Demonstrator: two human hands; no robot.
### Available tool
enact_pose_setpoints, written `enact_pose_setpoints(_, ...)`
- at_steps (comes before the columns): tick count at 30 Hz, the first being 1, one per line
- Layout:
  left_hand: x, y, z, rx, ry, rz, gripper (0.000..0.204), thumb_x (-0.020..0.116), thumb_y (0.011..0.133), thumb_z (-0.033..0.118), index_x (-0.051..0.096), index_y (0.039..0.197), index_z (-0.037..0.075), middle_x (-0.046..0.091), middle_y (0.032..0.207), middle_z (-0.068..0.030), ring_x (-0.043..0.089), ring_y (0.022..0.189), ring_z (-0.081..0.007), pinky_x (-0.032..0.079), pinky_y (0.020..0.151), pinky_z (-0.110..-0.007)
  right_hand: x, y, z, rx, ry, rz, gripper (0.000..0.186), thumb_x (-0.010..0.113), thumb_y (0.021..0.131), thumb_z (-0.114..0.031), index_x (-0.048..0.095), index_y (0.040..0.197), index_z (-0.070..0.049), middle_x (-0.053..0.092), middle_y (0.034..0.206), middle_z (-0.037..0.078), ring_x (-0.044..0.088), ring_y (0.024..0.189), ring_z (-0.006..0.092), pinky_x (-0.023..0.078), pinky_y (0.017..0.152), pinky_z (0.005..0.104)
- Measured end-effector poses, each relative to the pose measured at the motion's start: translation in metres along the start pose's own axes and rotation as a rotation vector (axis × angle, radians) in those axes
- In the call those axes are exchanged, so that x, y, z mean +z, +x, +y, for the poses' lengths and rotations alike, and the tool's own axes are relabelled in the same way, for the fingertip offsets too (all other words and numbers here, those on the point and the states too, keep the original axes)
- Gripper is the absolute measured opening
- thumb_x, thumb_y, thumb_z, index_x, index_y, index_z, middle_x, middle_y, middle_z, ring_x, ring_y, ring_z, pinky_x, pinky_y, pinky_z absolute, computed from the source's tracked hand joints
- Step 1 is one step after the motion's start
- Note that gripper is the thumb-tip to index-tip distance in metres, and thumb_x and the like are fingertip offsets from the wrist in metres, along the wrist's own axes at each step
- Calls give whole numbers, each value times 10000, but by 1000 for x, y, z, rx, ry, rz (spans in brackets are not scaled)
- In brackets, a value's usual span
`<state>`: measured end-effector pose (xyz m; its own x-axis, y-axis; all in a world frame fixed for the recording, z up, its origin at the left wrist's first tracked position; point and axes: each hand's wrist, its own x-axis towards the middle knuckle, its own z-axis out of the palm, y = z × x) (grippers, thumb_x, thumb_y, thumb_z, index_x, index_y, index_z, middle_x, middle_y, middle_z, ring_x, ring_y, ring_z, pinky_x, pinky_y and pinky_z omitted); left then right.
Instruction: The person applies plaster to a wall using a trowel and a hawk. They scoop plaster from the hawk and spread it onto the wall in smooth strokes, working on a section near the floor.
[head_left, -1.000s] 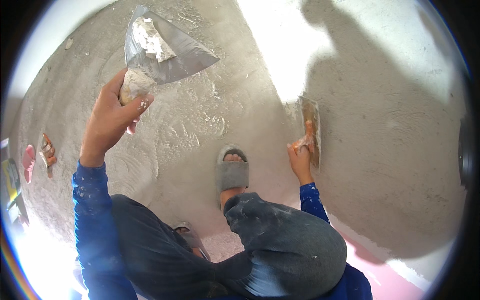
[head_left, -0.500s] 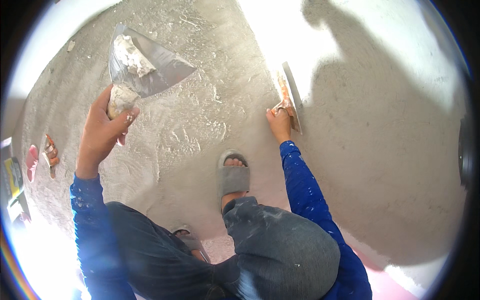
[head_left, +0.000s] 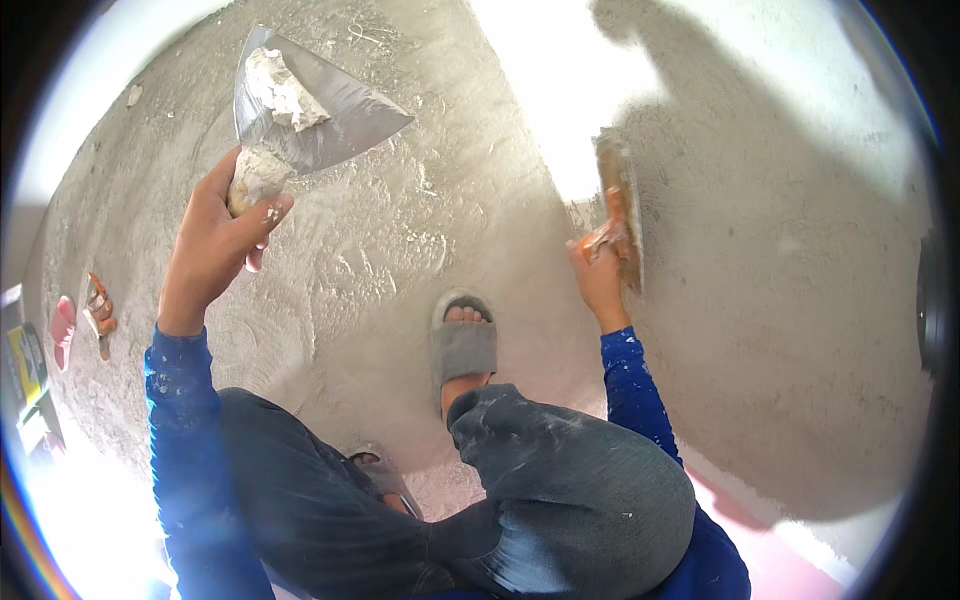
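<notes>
I see L hand point(head_left: 222, 238) clamped on wide grey metal scraper point(head_left: 345, 122), upper L; R hand point(head_left: 600, 282) gripping orange-handled flat trowel point(head_left: 619, 212), ctr-R.

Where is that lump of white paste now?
In the head view's upper left, the lump of white paste sits on the broad metal scraper in the left hand.

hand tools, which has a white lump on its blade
The wide scraper in the left hand carries that lump; the trowel in the right hand and the orange tool at far left show none.
</notes>
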<state>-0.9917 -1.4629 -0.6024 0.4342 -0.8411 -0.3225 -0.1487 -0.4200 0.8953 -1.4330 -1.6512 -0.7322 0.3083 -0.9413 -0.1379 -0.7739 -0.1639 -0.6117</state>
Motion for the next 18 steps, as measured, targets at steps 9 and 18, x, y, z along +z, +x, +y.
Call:
enact_pose_setpoints(9,12,4,1,15,36,-57,531,715,858,194,554,1315,-25,578,753,3,549,572,-62,463,450,-230,59,22,59,16,-215,-51,415,679,919,-323,652,932,91,693,867,266,689,865,400,522,785,448)
enact_pose_setpoints(18,2,-3,-2,15,16,7,509,718,855,200,567,1284,-30,571,741,0,543,566,-64,463,445,-234,12,-59,80,36,-210,79,378,702,915,-280,645,932,93,661,878,256,652,845,379,506,809,426)
